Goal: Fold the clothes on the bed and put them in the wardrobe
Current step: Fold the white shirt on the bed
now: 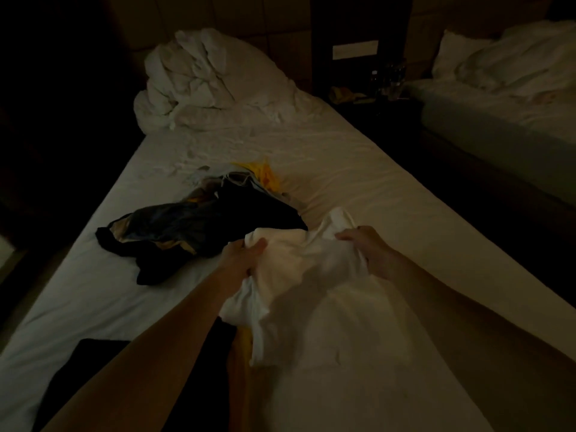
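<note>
Dim room; the bed (pixel 358 169) carries a dark clothes pile (pixel 193 226) near its left edge. Both hands hold a white garment (pixel 305 275) stretched between them: left hand (pixel 246 254) clamped on its left side, right hand (pixel 371 247) pinching its right.

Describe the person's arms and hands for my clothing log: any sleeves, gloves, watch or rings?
Both forearms are bare as far as the dim view shows, with no sleeves in sight. The left hand and right hand wear no gloves. No watch or bracelet shows at either wrist. Rings on the fingers cannot be ruled out in this light.
</note>
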Available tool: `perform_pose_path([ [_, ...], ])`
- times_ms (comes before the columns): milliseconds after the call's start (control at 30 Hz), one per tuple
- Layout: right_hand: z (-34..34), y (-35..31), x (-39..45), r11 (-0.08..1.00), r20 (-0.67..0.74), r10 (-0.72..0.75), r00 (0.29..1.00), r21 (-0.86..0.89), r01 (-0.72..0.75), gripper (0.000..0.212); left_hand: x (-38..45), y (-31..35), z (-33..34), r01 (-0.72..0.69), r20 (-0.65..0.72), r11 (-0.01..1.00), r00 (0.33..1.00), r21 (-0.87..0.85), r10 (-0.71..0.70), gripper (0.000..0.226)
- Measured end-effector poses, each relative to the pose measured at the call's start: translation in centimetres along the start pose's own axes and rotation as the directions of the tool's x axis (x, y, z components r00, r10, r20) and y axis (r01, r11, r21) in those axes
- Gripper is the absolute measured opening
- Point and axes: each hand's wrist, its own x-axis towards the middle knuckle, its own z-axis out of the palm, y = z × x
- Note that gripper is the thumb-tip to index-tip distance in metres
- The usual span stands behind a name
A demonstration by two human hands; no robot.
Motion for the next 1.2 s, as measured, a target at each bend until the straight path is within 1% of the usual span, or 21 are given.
perform_pose_path([
  [67, -0.5, -1.3, -2.8, 0.998, 0.013, -0.028, 1.0, 0.054, 0.027, 0.03, -2.6, 1.2, -0.8, -0.003, 0.024, 0.995, 1.0, -0.095, 0.005, 0.042],
  [167, -1.5, -3.0, -7.2, 0.992, 0.003, -0.108, 0.994, 0.059, 0.108, 0.036, -7.0, 3.1, -2.1, -0.051, 0.046, 0.98, 0.997, -0.19, 0.061, 0.016],
  [200, -1.8, -3.6, -8.9, 0.988, 0.0, -0.141, 0.99, 0.062, 0.141, 0.034, -8.4, 3.6, -2.6, -0.076, 0.05, 0.974, 0.995, -0.212, 0.089, 0.011],
  [233, -2.1, -4.0, -10.5, 0.983, -0.002, -0.17, 0.985, 0.07, 0.169, 0.032, -9.9, 4.1, -3.2, -0.096, 0.053, 0.969, 0.992, -0.23, 0.111, 0.011],
  [333, -2.7, -5.3, -15.1, 0.968, -0.014, -0.226, 0.974, 0.111, 0.226, 0.029, -14.0, 4.8, -4.9, -0.157, 0.053, 0.946, 0.982, -0.285, 0.179, 0.031],
  [367, -2.8, -5.6, -16.4, 0.962, -0.012, -0.239, 0.971, 0.132, 0.239, 0.029, -15.3, 5.1, -5.3, -0.168, 0.046, 0.939, 0.981, -0.301, 0.19, 0.033],
  [467, -2.7, -6.5, -20.1, 0.951, -0.012, -0.253, 0.967, 0.183, 0.251, 0.034, -19.6, 5.7, -6.5, -0.202, -0.018, 0.904, 0.977, -0.376, 0.211, 0.024],
  [533, -2.4, -7.0, -22.1, 0.944, 0.001, -0.261, 0.965, 0.209, 0.255, 0.038, -21.8, 6.1, -7.6, -0.238, -0.065, 0.889, 0.971, -0.391, 0.232, 0.03],
  [667, -1.0, -8.3, -26.1, 0.936, 0.056, -0.287, 0.956, 0.229, 0.268, 0.04, -25.4, 6.8, -10.8, -0.293, -0.183, 0.871, 0.954, -0.395, 0.238, 0.045],
  [733, 0.4, -8.6, -27.9, 0.939, 0.112, -0.29, 0.95, 0.224, 0.26, 0.043, -27.2, 6.9, -12.8, -0.317, -0.251, 0.863, 0.94, -0.394, 0.231, 0.046],
  [800, 2.2, -8.4, -29.2, 0.95, 0.182, -0.278, 0.943, 0.198, 0.242, 0.049, -28.7, 6.4, -15.2, -0.327, -0.294, 0.868, 0.929, -0.373, 0.224, 0.054],
  [867, 4.5, -8.0, -30.7, 0.96, 0.263, -0.261, 0.929, 0.168, 0.223, 0.05, -30.1, 5.4, -17.7, -0.323, -0.339, 0.877, 0.919, -0.355, 0.202, 0.044],
  [933, 6.9, -7.2, -31.8, 0.967, 0.347, -0.244, 0.905, 0.156, 0.201, 0.047, -31.4, 4.3, -20.3, -0.303, -0.388, 0.888, 0.908, -0.345, 0.159, 0.043],
  [967, 8.2, -6.8, -32.3, 0.97, 0.388, -0.231, 0.892, 0.158, 0.183, 0.042, -31.7, 3.7, -21.7, -0.287, -0.408, 0.898, 0.903, -0.332, 0.137, 0.043],
  [1000, 9.5, -6.3, -32.7, 0.974, 0.419, -0.216, 0.882, 0.16, 0.162, 0.034, -31.7, 3.2, -23.3, -0.279, -0.427, 0.906, 0.896, -0.319, 0.125, 0.046],
  [1067, 12.0, -5.5, -32.9, 0.981, 0.461, -0.175, 0.87, 0.157, 0.114, 0.022, -31.6, 2.1, -26.1, -0.234, -0.415, 0.92, 0.905, -0.315, 0.089, 0.066],
  [1133, 14.2, -4.7, -32.6, 0.987, 0.47, -0.139, 0.872, 0.132, 0.087, 0.023, -31.1, 1.2, -28.6, -0.219, -0.412, 0.931, 0.908, -0.293, 0.084, 0.073],
  [1200, 16.3, -4.1, -31.8, 0.991, 0.468, -0.114, 0.876, 0.119, 0.066, 0.032, -29.9, -0.1, -30.4, -0.168, -0.405, 0.945, 0.913, -0.281, 0.042, 0.077],
])
